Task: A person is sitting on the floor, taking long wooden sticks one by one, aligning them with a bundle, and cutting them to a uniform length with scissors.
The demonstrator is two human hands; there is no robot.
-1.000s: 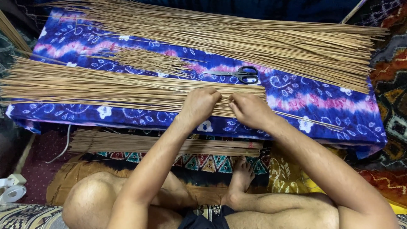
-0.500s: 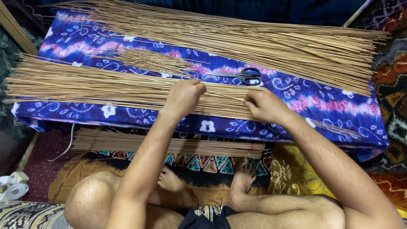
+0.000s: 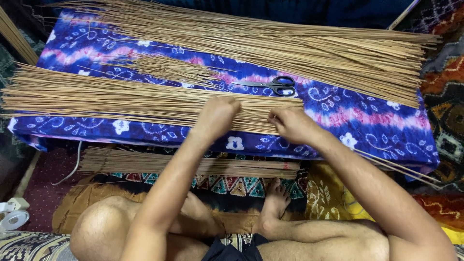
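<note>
Near bundle of thin tan sticks (image 3: pixel 121 99) lies lengthwise across the blue-and-purple tie-dye cloth (image 3: pixel 377 130) covering the low surface, right ends roughly level just beyond your hands.

Left hand (image 3: pixel 217 116): palm down, fingers curled loosely over the sticks, pressing, not clamped. Right hand (image 3: pixel 290 125): at the bundle's right end, fingertips pinched on a few sticks; how many, you cannot tell from here.

To do this well, as it looks:
- Keep the left palm flat and heavy so the layer does not roll or fan out.
- Work only the end sticks with the right fingertips; draw along their length, not sideways, since they look brittle.
- Keep the ends flush as you go.

Around you: a larger heap of sticks (image 3: pixel 299 53) along the far edge, a small short-cut tuft (image 3: pixel 169 70) between the two, black scissors (image 3: pixel 273 85) just beyond the right hand, apart from it. A tied bundle (image 3: pixel 193 166) lies on the floor by your foot (image 3: pixel 275 203).
</note>
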